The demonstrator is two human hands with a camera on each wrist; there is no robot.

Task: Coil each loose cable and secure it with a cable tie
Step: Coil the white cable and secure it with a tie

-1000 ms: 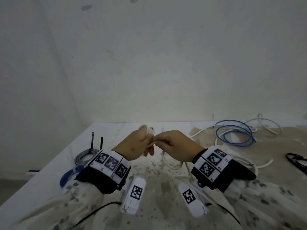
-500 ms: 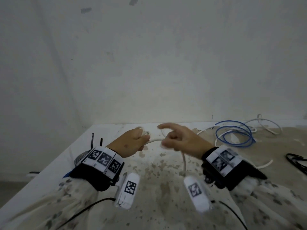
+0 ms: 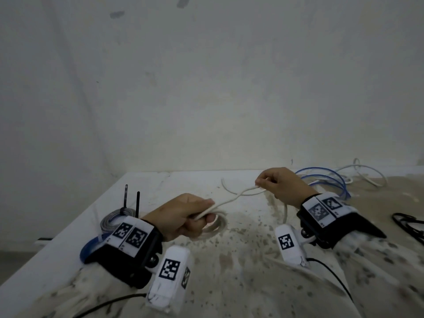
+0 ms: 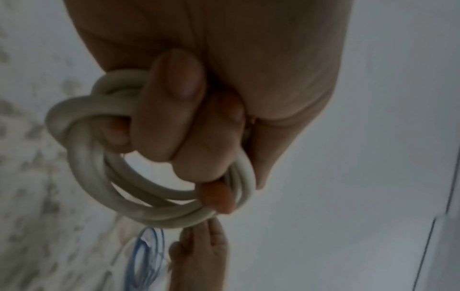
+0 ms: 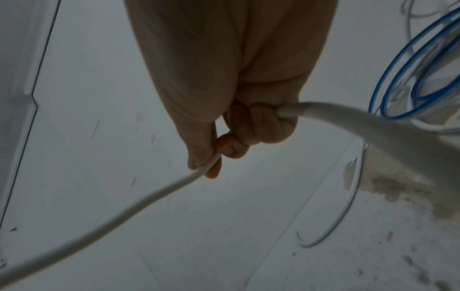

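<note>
A white cable (image 3: 231,200) stretches between my two hands above the table. My left hand (image 3: 183,216) grips a small coil of this cable (image 4: 154,200), its fingers curled through the loops. My right hand (image 3: 278,185), farther back and to the right, pinches the running part of the white cable (image 5: 159,193) between thumb and fingertips. The cable's loose tail curves on the tabletop behind the stretched part. No cable tie shows near the hands.
A grey coiled cable (image 3: 114,218) with two upright black tie ends (image 3: 132,200) lies at the table's left edge, a blue cable (image 3: 88,247) beside it. Blue cable loops (image 3: 330,182) and loose white cables (image 3: 364,173) lie back right. Something black (image 3: 408,226) sits at far right.
My hands were together a second ago; they have drawn apart. The right hand went back and right along the cable, the left hand came nearer and lower with the coil.
</note>
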